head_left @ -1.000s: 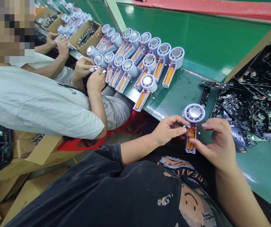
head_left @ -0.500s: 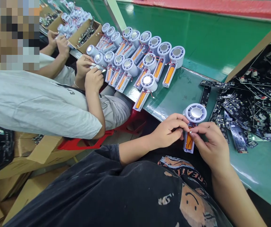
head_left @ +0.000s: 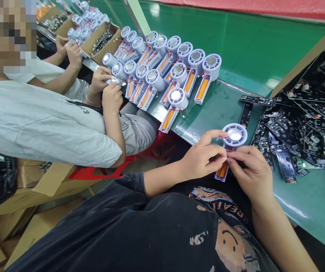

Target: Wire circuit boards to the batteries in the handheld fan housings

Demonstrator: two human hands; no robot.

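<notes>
A pale lilac fan unit (head_left: 234, 135) with a silver disc and an orange battery in its handle lies at the table's front edge. My left hand (head_left: 207, 155) is over its left side, thumb and a finger pinched together at the thin wires, the index finger stretched to the fan's rim. From the right, my right hand (head_left: 250, 170) pinches at the same wires with thumb and index finger. What sits between the fingertips is too small to make out. The lower handle shows below the fingertips.
Rows of similar fan units (head_left: 153, 78) stand to the left on the green table (head_left: 207, 113). Black circuit boards (head_left: 301, 128) are heaped at right beside a cardboard edge. A co-worker's hands (head_left: 111, 90) handle a part at left, near a box of boards (head_left: 101, 43).
My left index finger has lifted from the pinch and stretched to the fan's rim. The handle's lower end has shifted slightly left, and the white piece between my fingertips is now hidden.
</notes>
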